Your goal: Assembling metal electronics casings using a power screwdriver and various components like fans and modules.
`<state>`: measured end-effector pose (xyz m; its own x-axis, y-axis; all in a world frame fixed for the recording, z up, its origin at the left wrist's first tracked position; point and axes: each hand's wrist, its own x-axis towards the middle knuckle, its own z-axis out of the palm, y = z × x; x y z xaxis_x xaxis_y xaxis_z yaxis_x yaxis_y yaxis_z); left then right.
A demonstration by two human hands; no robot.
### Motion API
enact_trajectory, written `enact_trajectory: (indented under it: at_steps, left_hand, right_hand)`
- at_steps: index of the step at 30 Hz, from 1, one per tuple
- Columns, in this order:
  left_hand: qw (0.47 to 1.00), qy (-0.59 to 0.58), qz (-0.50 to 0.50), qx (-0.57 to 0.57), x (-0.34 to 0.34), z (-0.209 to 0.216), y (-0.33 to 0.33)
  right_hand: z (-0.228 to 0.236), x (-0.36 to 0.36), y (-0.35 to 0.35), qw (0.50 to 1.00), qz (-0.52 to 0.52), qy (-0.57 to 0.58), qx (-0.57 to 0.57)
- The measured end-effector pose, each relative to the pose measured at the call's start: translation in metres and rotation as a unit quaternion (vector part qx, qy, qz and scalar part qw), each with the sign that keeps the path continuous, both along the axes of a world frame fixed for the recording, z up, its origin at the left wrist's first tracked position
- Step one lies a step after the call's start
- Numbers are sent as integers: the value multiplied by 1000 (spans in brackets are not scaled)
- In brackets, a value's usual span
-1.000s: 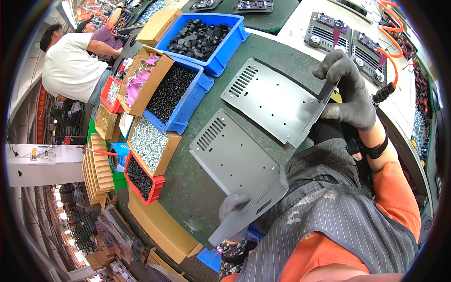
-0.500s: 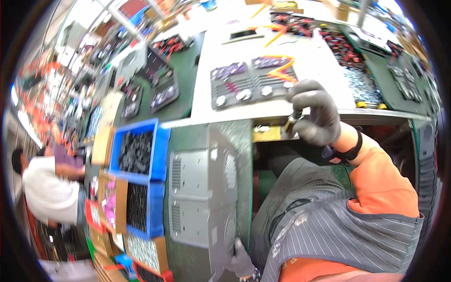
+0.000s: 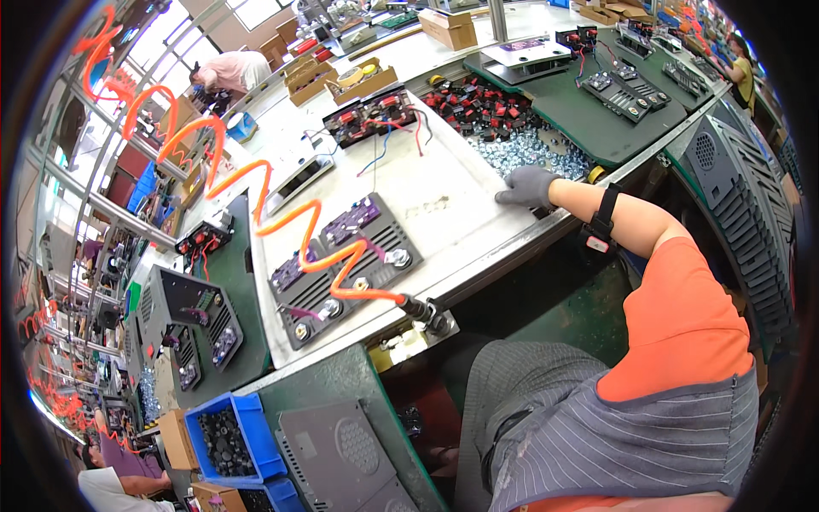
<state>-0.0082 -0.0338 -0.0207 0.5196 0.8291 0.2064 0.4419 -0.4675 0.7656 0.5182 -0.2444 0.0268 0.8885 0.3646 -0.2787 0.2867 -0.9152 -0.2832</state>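
Observation:
My right hand (image 3: 526, 188), in a dark grey glove, reaches to the white worktop's front edge beside a heap of small shiny metal parts (image 3: 520, 154). Its visible fingers look loosely extended and I see nothing held in them. My left hand is out of view. A dark air tool (image 3: 426, 316) on a coiled orange hose (image 3: 320, 247) lies at the front edge, over a yellow block (image 3: 401, 348). Behind it, two black slotted plates (image 3: 388, 239) carry purple circuit boards (image 3: 351, 219) and round metal knobs or fittings.
Black-and-red parts (image 3: 482, 107) lie heaped behind the metal ones. Grey vented panels (image 3: 345, 456) rest at lower left beside a blue bin (image 3: 235, 439) of black pieces. Stacked dark housings (image 3: 742, 188) stand at right. Other people (image 3: 230, 72) are farther off.
My right hand has let go of the air tool and moved to the heap of metal parts. The view has turned right, and my left hand has gone out of view.

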Motion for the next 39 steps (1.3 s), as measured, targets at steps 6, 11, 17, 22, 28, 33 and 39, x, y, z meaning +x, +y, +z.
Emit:
enact_trajectory:
  at_steps: [6, 11, 17, 22, 28, 33, 39]
  left_hand:
    - [998, 38, -6, -50, 25, -1, -19]
    - [993, 62, 22, -96, 23, -2, -33]
    - [976, 81, 94, -181, -26, -4, -57]
    - [908, 86, 119, -392, -49, 26, -70]
    - [940, 109, -122, -299, 18, 37, -56]
    - [870, 90, -85, -476, 53, 69, -27]
    - [802, -64, -193, -562, 136, 75, -28]
  right_hand:
    - [8, 66, -21, 973, 115, 195, 44]
    - [0, 168, -13, 974, 76, -82, -197]
    - [-33, 211, 4, 958, 64, -153, -233]
    - [-58, 232, 9, 951, 37, -156, -263]
    - [-53, 211, -16, 968, -82, -236, 0]
    - [14, 113, -14, 796, -23, 122, 593]
    - [55, -93, 26, 717, 279, 333, 545]
